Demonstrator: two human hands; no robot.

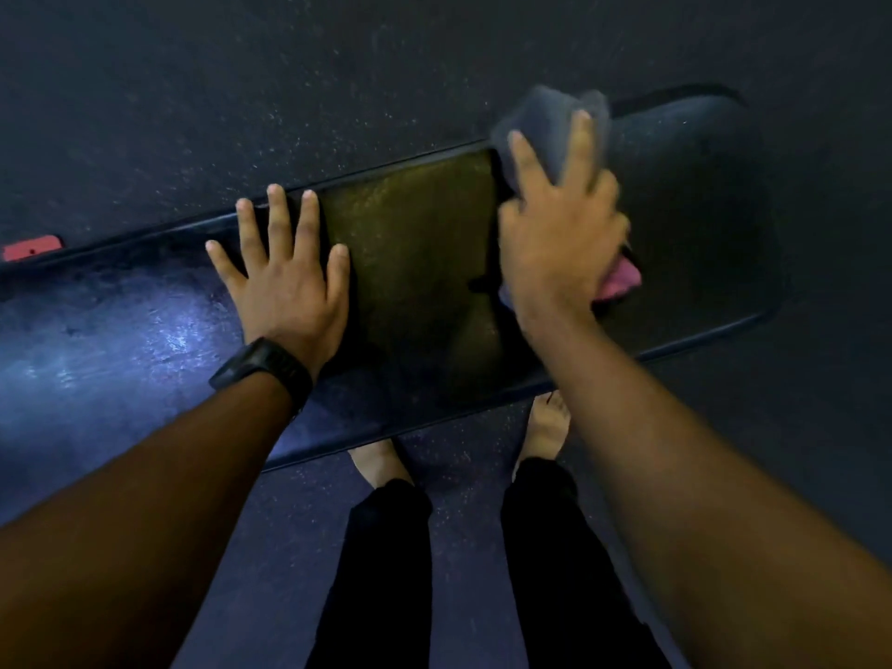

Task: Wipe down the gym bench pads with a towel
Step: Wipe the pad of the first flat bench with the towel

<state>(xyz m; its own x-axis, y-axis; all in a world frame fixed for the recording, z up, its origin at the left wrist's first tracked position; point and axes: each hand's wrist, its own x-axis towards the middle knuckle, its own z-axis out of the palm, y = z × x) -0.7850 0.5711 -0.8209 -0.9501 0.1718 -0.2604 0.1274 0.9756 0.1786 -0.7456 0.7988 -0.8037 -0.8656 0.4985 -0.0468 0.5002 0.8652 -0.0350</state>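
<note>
A person leans over a long black padded gym bench (425,243), its grained vinyl catching an olive sheen at mid-pad and a bluish glare towards its left end. A crumpled grey-blue cloth towel (545,123), blurred, lies on the pad's right half, with a pink patch (622,277) showing at the near side of the cloth. The right hand (560,234) presses down on the towel with fingers straight and spread, not clenched around it; its outer fingers are too blurred to read. The left hand (285,287) rests flat on the pad left of the sheen, fingers splayed, holding nothing, a black wristwatch (263,366) on its wrist. Bare feet (379,463) stand on speckled dark rubber flooring (289,89) just beside the pad's near edge.
</note>
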